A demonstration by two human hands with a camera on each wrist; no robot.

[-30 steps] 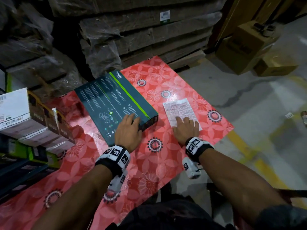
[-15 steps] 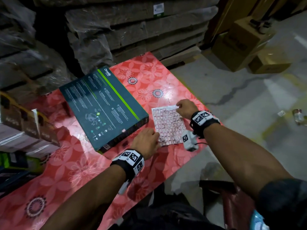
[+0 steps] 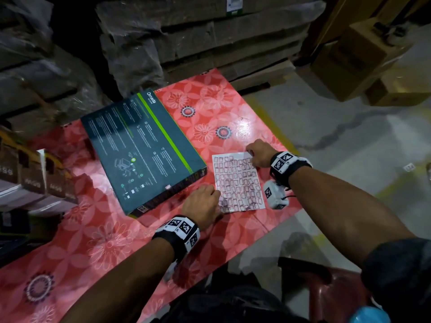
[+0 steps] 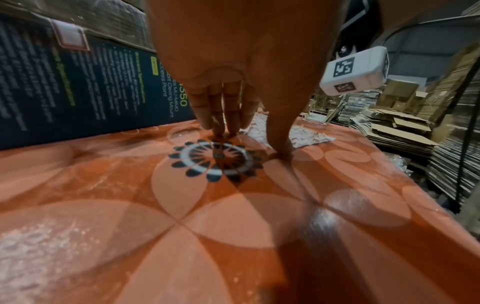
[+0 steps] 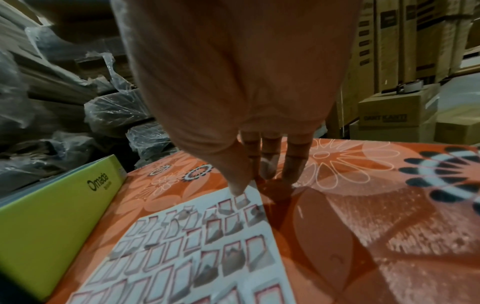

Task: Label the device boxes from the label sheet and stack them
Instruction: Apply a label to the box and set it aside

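A red flowered tablecloth (image 3: 112, 241) covers the table. On it lies a dark device box (image 3: 142, 150) with a green stripe, flat, left of the label sheet (image 3: 238, 183), just beside it. The left hand (image 3: 201, 203) rests with straight fingers at the sheet's near left corner, holding nothing. The right hand (image 3: 260, 153) is at the far right corner, its thumb tip (image 5: 237, 188) on a label there; whether it pinches one I cannot tell.

Red floral tablecloth (image 3: 210, 106), plastic-wrapped cardboard stacks (image 3: 198, 36), brown cartons (image 3: 363, 66), red chair (image 3: 326, 297)
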